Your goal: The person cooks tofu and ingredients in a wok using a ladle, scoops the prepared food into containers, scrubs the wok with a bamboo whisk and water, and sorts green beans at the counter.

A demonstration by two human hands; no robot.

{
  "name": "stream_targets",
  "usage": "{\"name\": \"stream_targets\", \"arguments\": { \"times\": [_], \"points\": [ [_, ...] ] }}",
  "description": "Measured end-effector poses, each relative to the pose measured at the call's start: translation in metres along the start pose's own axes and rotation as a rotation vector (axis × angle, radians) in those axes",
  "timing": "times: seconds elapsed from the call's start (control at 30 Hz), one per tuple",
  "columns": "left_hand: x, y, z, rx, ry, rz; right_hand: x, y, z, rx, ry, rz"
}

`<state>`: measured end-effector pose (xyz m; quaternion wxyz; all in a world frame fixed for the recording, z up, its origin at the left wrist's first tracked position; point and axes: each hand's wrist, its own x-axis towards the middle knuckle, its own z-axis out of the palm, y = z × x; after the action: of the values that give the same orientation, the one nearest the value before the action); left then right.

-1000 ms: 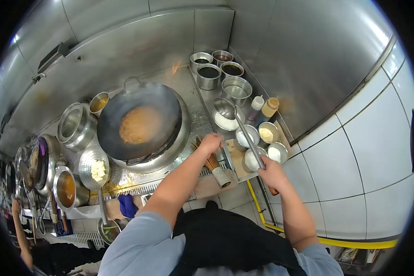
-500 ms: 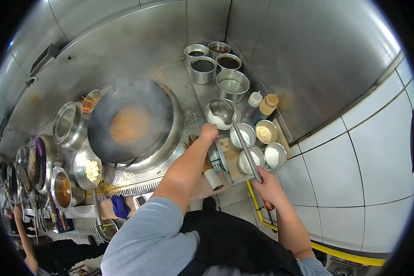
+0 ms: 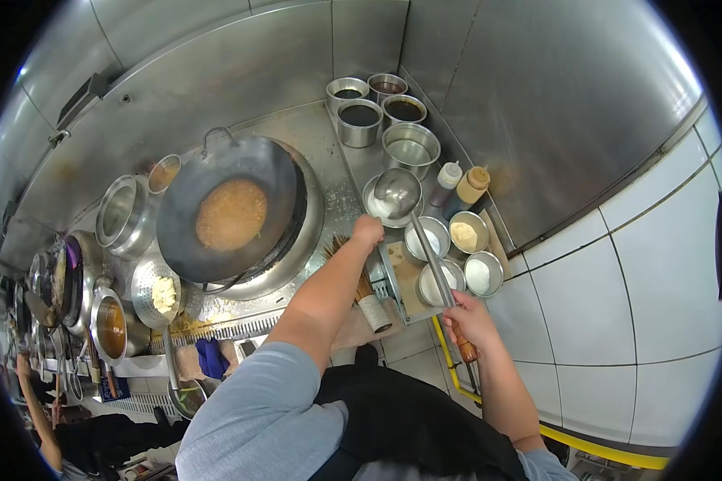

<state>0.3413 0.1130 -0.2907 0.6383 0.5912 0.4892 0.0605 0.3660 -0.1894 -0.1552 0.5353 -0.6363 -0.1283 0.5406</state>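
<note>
- As the ladle (image 3: 431,256) slants up the worktop, its cup sits over the white-filled bowl (image 3: 395,224), covering much of it; whether cup touches contents, cannot tell.
- Right hand (image 3: 469,322) grasps the handle near its wooden end. Judgement: a long lever from here, so a firm wrist and small turns suit it; cup level, clear of the rim, any load modest.
- Left hand (image 3: 368,230) curled at that bowl's near-left edge; cannot tell if it pinches the rim. Steadying it there would help, I judge.
- Four smaller pots (image 3: 499,284) lie under or beside the shaft: best held high over them.
- Bamboo brush (image 3: 372,313) partly behind left forearm.
- Further left, wok (image 3: 183,240) with brownish contents; strainer (image 3: 146,309) beyond, holding pale chunks.
</note>
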Motion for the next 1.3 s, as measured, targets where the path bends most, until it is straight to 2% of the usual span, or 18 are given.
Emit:
{"name": "stream_targets", "arguments": {
  "times": [0.03, 0.1, 0.17, 0.33, 0.4, 0.43, 0.5, 0.67, 0.73, 0.77, 0.8, 0.83, 0.9, 0.93, 1.0, 1.13, 1.2, 1.3],
  "points": [
    [-0.001, 0.001, -0.001, 0.022, -0.013, -0.003, -0.002, 0.0, 0.001, -0.001, -0.001, -0.001],
    [-0.001, 0.001, -0.001, 0.041, -0.021, -0.005, -0.009, -0.003, 0.007, -0.292, 0.044, -0.058],
    [-0.002, -0.002, 0.001, -0.021, 0.024, 0.055, -0.02, -0.009, 0.015, -0.325, 0.068, -0.064],
    [-0.006, 0.002, -0.001, -0.04, -0.009, 0.002, -0.021, 0.001, 0.018, -0.529, 0.187, -0.084],
    [-0.003, 0.0, -0.001, -0.015, -0.026, -0.03, -0.007, 0.02, 0.014, -0.965, 0.344, -0.393],
    [0.001, -0.003, 0.0, -0.033, -0.045, -0.025, -0.007, 0.022, 0.017, -0.965, 0.345, -0.393],
    [0.002, -0.004, 0.003, -0.054, -0.067, -0.022, -0.007, 0.022, 0.028, -1.067, 0.37, -0.184],
    [0.015, -0.013, 0.01, -0.228, -0.042, -0.007, -0.023, 0.014, 0.036, -0.962, 0.32, -0.171],
    [0.014, -0.013, 0.012, -0.185, -0.019, 0.021, -0.021, 0.01, 0.038, -0.89, 0.271, -0.163],
    [0.02, -0.018, 0.015, -0.328, 0.039, 0.032, -0.022, 0.015, 0.035, -0.898, 0.283, -0.227],
    [0.025, -0.021, 0.014, -0.174, 0.009, 0.125, -0.022, 0.02, 0.034, -0.903, 0.297, -0.289],
    [0.011, -0.01, 0.012, -0.279, 0.038, 0.029, -0.023, 0.022, 0.033, -0.91, 0.272, -0.294],
    [0.0, -0.002, 0.009, -0.27, 0.048, -0.001, -0.026, 0.022, 0.034, -0.911, 0.312, -0.299],
    [0.002, -0.003, 0.009, -0.273, 0.054, -0.003, -0.03, 0.016, 0.035, -0.913, 0.305, -0.3],
    [0.004, -0.004, 0.01, -0.321, 0.066, 0.016, -0.039, 0.002, 0.038, -0.928, 0.299, -0.169],
    [0.008, -0.008, 0.008, -0.268, 0.053, 0.027, -0.035, 0.008, 0.026, -0.794, 0.288, -0.183],
    [0.009, -0.008, 0.006, -0.216, -0.019, -0.003, -0.035, -0.004, 0.035, -1.032, 0.365, -0.233],
    [0.007, -0.008, 0.007, -0.209, -0.016, 0.013, -0.012, 0.007, 0.031, -1.12, 0.39, -0.178]
  ]
}}
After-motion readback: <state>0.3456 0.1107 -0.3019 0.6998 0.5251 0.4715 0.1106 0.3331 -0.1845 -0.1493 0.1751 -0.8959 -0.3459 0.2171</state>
